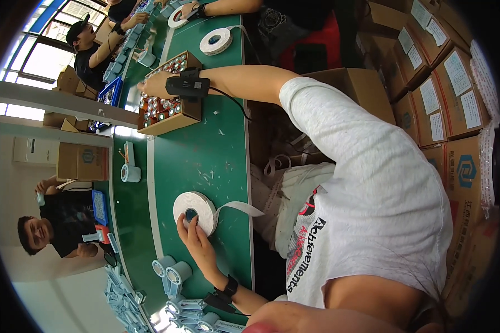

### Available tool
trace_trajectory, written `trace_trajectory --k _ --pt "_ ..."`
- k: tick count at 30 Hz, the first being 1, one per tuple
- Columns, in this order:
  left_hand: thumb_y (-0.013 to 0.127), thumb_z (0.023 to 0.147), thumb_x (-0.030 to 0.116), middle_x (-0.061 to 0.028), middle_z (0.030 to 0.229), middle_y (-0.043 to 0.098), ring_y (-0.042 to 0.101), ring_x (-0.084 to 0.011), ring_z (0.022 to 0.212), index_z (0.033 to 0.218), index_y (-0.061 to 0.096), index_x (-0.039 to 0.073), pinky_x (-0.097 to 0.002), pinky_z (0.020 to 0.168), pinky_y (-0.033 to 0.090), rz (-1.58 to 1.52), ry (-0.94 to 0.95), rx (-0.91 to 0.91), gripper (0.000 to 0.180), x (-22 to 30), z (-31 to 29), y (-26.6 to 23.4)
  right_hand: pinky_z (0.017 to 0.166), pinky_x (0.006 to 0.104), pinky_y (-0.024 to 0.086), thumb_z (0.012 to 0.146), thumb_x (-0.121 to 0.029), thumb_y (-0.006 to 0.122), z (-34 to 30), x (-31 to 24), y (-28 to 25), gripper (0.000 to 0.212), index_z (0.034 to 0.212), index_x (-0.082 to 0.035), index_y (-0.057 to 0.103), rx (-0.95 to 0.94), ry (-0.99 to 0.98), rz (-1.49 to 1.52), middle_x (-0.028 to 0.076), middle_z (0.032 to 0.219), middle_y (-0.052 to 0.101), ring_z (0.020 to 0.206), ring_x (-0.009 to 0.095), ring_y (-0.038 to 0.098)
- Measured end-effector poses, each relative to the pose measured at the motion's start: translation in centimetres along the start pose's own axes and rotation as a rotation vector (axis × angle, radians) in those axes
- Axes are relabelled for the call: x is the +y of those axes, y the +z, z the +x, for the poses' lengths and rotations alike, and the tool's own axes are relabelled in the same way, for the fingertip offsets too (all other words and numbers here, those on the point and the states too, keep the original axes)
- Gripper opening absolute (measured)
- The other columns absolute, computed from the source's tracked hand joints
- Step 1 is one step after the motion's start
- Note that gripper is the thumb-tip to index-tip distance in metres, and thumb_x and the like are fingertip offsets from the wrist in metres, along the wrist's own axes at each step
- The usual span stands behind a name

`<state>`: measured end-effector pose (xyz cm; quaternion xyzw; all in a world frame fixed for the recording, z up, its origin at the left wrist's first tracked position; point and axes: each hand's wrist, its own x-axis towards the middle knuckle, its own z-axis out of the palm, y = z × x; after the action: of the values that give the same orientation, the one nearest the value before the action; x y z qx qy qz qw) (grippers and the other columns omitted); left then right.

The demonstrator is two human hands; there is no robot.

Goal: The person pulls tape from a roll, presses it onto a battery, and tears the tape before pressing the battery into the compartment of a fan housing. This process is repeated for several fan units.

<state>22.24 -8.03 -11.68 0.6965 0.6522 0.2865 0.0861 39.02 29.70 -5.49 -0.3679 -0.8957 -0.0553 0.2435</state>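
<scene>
My left hand (195,237) lies on a big roll of white foam tape (201,206) flat on the green table (205,150), fingers at its hub and near rim. A loose tape end (240,207) trails toward my body. My right hand (153,84), with a black device strapped on its wrist, reaches over a low cardboard box (175,115) packed with several small round silver and white parts. Its fingers curl at the box's far edge, and what they hold is hidden.
A second white tape roll (215,40) lies further along the table. Pale blue round housings (173,273) pile up near my left wrist. A small roll (130,173) stands on the far strip. Stacked cartons (455,83) sit behind me. Other people (66,222) work opposite.
</scene>
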Motion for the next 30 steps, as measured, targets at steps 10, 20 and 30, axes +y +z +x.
trace_trajectory --k 10,20,30 --pt "0.042 0.090 0.008 -0.0158 0.132 0.039 0.036 -0.0326 0.123 0.108 0.056 -0.002 -0.0390 0.102 0.029 -0.002 0.012 -0.044 0.025 -0.5 0.7 -1.1 0.068 0.0445 0.048 0.073 -0.004 0.059 6.9 6.4 -1.9 0.040 0.112 -0.005 0.049 -1.228 0.159 1.012 0.019 0.083 0.062 0.083 0.035 0.062" --pt "0.043 0.091 0.010 -0.0146 0.132 0.040 0.040 -0.0300 0.121 0.109 0.057 -0.001 -0.0355 0.098 0.034 0.018 0.038 -0.011 0.026 -0.1 -0.8 -0.6 0.063 0.0417 0.047 0.067 -0.004 0.064 8.7 5.7 -4.6 0.042 0.107 -0.004 0.050 -1.342 0.036 1.102 0.016 0.082 0.063 0.082 0.034 0.062" --pt "0.043 0.091 0.010 -0.0151 0.132 0.040 0.040 -0.0311 0.121 0.110 0.057 -0.001 -0.0364 0.098 0.034 0.004 0.007 -0.012 0.026 0.1 -1.3 -0.3 0.058 0.0370 0.047 0.065 -0.002 0.064 1.2 3.7 -2.4 0.037 0.101 -0.003 0.053 0.040 -0.095 0.373 0.011 0.076 0.063 0.072 0.028 0.062"
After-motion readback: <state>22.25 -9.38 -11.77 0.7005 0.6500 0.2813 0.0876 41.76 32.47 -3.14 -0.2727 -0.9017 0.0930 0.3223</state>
